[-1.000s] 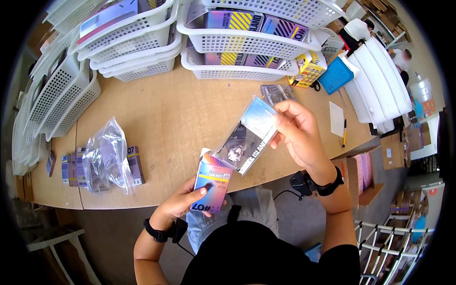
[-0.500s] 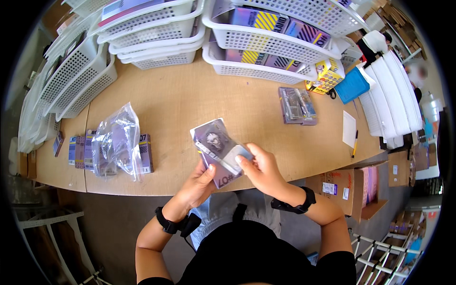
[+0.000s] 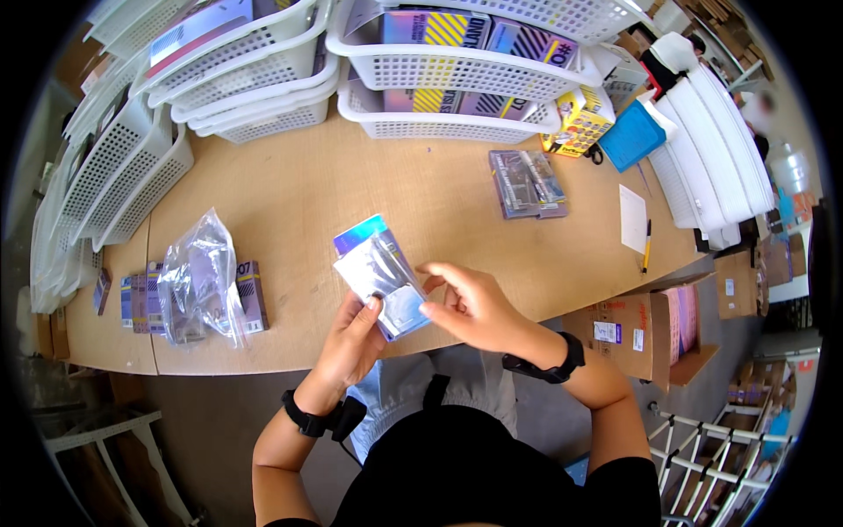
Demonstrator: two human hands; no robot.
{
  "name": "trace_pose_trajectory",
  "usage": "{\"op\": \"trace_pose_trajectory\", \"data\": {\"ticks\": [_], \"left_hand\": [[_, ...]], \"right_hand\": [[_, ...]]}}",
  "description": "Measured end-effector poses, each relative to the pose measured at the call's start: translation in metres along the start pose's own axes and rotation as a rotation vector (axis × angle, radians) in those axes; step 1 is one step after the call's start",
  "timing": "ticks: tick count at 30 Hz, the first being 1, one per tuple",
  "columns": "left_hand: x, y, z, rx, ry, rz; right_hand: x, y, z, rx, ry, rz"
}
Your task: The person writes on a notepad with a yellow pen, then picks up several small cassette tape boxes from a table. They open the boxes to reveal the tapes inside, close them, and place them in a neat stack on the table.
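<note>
My left hand (image 3: pixel 349 338) grips a flat rectangular card pack (image 3: pixel 379 279) by its lower left, thumb on top. The pack has a silvery, glossy face with shiny blue ends, and is tilted over the table's front edge. Beside its right edge is my right hand (image 3: pixel 470 303), its fingers bent and apart, the thumb tip at the pack's lower right corner. To the left, a crumpled clear plastic bag (image 3: pixel 200 285) lies over a row of purple boxes (image 3: pixel 252 294). Clear-fronted packs (image 3: pixel 518 189) lie at the right on the wooden table (image 3: pixel 290 193).
White perforated baskets (image 3: pixel 448 70) with purple boxes stand stacked along the back, and more baskets (image 3: pixel 140 180) at the left. A yellow box (image 3: pixel 575 123), blue item (image 3: pixel 630 136), white card (image 3: pixel 632 215) and pen (image 3: pixel 648 246) are at the right. An opened carton (image 3: pixel 628 338) stands below.
The pack has turned from its purple pictured face to a silvery one. My right fingers have loosened from its face and moved to its edge. The view has shifted slightly.
</note>
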State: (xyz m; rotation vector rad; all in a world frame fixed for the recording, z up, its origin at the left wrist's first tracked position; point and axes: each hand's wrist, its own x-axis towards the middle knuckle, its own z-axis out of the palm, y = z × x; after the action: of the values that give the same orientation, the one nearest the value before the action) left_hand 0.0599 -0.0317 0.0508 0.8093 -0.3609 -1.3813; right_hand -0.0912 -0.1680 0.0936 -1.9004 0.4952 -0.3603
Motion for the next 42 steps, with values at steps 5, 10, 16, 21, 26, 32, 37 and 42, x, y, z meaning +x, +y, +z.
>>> {"op": "trace_pose_trajectory", "data": {"ticks": [5, 10, 16, 21, 26, 32, 37, 42], "left_hand": [[0.0, 0.002, 0.005, 0.046, 0.016, -0.021], [0.0, 0.0, 0.009, 0.07, -0.054, 0.043], [0.002, 0.002, 0.01, 0.171, -0.159, -0.015], [-0.002, 0.006, -0.009, 0.395, -0.094, -0.108], [-0.011, 0.024, -0.025, 0.286, 0.026, -0.062], [-0.04, 0.049, -0.053, 0.292, 0.187, 0.126], [-0.061, 0.06, -0.066, 0.281, 0.262, 0.229], [-0.069, 0.06, -0.076, 0.229, 0.252, 0.273]], "right_hand": [[0.0, 0.012, 0.008, 0.117, -0.103, 0.099], [0.001, 0.019, 0.035, 0.297, -0.052, 0.086], [0.008, 0.02, 0.037, 0.426, 0.032, 0.246], [0.026, 0.048, 0.017, 0.558, 0.145, 0.344], [0.051, 0.116, -0.026, 0.033, 0.451, 0.322], [0.059, 0.121, -0.052, -0.249, 0.583, 0.373], [0.051, 0.104, -0.051, -0.663, 0.618, 0.233], [0.046, 0.075, -0.048, -0.946, 0.517, 0.277]]}}
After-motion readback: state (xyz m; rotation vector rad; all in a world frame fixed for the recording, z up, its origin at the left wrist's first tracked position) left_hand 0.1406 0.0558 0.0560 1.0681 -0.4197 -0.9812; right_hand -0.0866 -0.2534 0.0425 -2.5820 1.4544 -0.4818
